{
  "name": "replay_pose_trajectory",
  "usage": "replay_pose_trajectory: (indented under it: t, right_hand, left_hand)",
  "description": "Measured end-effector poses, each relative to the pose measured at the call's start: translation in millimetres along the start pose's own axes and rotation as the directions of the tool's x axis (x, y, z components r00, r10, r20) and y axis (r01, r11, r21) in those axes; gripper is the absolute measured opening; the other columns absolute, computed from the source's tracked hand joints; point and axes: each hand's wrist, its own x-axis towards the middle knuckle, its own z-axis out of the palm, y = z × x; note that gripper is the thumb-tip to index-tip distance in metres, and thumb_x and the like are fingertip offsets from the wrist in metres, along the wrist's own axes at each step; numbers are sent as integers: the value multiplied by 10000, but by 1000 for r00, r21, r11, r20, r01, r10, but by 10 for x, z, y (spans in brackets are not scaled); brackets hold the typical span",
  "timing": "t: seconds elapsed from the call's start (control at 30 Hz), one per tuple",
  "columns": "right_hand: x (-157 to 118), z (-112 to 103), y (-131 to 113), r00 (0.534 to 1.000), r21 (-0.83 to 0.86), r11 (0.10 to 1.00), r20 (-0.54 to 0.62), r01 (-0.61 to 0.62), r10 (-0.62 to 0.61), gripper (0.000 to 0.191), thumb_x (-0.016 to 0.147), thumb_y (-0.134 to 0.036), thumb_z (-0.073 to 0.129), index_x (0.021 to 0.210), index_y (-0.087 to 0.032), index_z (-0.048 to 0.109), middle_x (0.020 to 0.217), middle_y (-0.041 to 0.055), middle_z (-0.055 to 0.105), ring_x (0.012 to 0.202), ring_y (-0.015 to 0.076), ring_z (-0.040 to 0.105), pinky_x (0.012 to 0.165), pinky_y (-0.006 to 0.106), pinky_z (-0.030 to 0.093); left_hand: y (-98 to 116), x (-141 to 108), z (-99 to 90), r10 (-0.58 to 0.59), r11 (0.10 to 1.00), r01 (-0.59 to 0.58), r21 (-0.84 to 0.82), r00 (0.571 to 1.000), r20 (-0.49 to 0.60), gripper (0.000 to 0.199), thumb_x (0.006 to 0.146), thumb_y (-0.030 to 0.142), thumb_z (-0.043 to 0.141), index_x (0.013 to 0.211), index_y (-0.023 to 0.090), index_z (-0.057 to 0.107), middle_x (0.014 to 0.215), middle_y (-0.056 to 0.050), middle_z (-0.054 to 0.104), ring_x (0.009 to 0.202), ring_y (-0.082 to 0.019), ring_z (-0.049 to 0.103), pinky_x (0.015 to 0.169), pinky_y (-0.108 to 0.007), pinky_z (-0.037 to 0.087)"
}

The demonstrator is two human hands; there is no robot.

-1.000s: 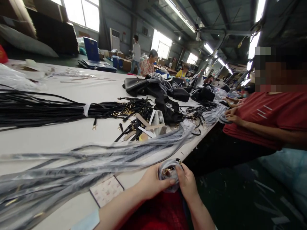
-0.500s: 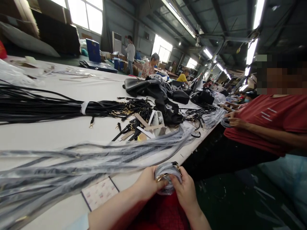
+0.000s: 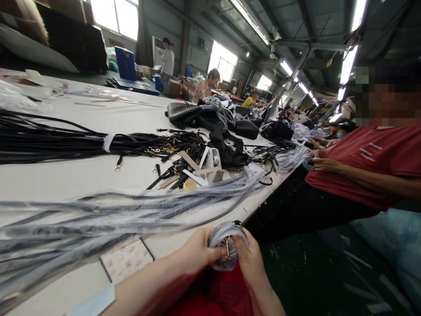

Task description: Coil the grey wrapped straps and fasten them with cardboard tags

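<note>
Between my hands is a strap (image 3: 221, 237) coiled into a ring and wrapped in clear plastic, held just off the table's front edge. My left hand (image 3: 204, 249) grips the coil's left side, its thumb laid over the front. My right hand (image 3: 248, 252) closes round the right side, thumb pressed inside the ring. A gold clip (image 3: 227, 248) hangs upright across the coil's face, and black strap end with gold metal shows at the top right. On the table to the left lie several long plastic-sleeved straps (image 3: 131, 219).
A tied bundle of black straps (image 3: 66, 142) with gold clips lies further back. Black bags (image 3: 187, 116), card strips and a tape dispenser (image 3: 213, 162) are near the middle. A patterned card (image 3: 126, 261) lies by my left forearm. A co-worker in a red shirt (image 3: 368, 166) stands at right.
The gold clip has swung from lying slantwise to hanging upright on the coil's face. My left thumb has shifted down and left. The view has moved slightly.
</note>
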Motion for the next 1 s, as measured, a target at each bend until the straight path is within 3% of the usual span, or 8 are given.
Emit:
replay_pose_trajectory:
  t: [0.1, 0.3, 0.5, 0.6, 0.7, 0.87, 0.93, 1.0]
  right_hand:
    - [-24, 0, -28, 1000, 103, 994, 20, -24, 22, 368, 850, -487, 626, 1003, -153, 647, 828, 52, 689, 745, 195, 635, 689, 283, 532]
    - [-66, -16, -101, 994, 20, 998, 83, 63, -65, 347, 857, -463, 632, 1032, -163, 631, 875, 56, 697, 771, 194, 637, 738, 287, 540]
    - [-128, 46, -31, 999, 156, 987, -20, 47, -44, 334, 857, -474, 631, 1013, -179, 617, 784, 34, 679, 708, 185, 635, 675, 280, 549]
    - [-158, 49, -18, 1000, 231, 973, -7, 16, -14, 364, 841, -493, 645, 1018, -177, 616, 832, 57, 696, 708, 196, 650, 649, 290, 552]
    - [-161, -3, -19, 999, 193, 981, 35, -1, -6, 396, 850, -528, 613, 1013, -167, 622, 857, 75, 707, 733, 215, 662, 662, 309, 553]
    - [-147, -112, -105, 977, -189, 979, 212, 74, -33, 363, 889, -511, 550, 957, -166, 640, 868, 63, 704, 766, 207, 640, 710, 284, 518]
    - [-151, -105, -175, 962, -320, 939, 272, 126, -37, 343, 887, -503, 551, 918, -173, 640, 842, 52, 694, 751, 200, 629, 698, 266, 501]
    - [-160, -73, -246, 957, -344, 927, 287, 147, -46, 335, 906, -494, 522, 929, -180, 637, 839, 47, 688, 751, 196, 625, 694, 258, 495]
  left_hand:
    - [62, -22, -7, -12, 997, 12, -75, 1000, 7, 492, 550, 355, 877, 922, 90, 694, 807, -46, 697, 713, -151, 594, 714, -248, 473]
    - [178, -63, 4, -100, 969, 82, -233, 993, -65, 452, 524, 306, 894, 894, 103, 733, 829, -61, 729, 720, -164, 633, 740, -263, 487]
    - [56, -83, -51, -155, 945, 167, -281, 986, 64, 419, 567, 273, 873, 924, 102, 736, 908, -96, 729, 808, -191, 647, 835, -299, 476]
    - [67, -104, -75, -203, 951, 225, -210, 972, 123, 416, 561, 249, 863, 925, 92, 739, 916, -97, 726, 824, -196, 639, 858, -311, 468]
    - [131, -110, -105, -220, 966, 238, -98, 962, 162, 370, 586, 220, 819, 923, 93, 733, 913, -78, 717, 839, -190, 619, 874, -315, 456]
    - [185, -102, -180, -109, 988, 96, 122, 989, 101, 559, 597, 147, 660, 1153, 133, 608, 992, -47, 660, 937, -205, 583, 852, -315, 446]
    - [178, -113, -175, -47, 963, 29, 267, 997, 59, 627, 612, 137, 617, 1234, 157, 542, 1008, -36, 635, 928, -197, 572, 826, -298, 447]
    - [186, -130, -149, 7, 907, -42, 419, 996, 86, 558, 630, 116, 612, 1185, 159, 564, 979, -26, 628, 896, -187, 564, 800, -274, 445]
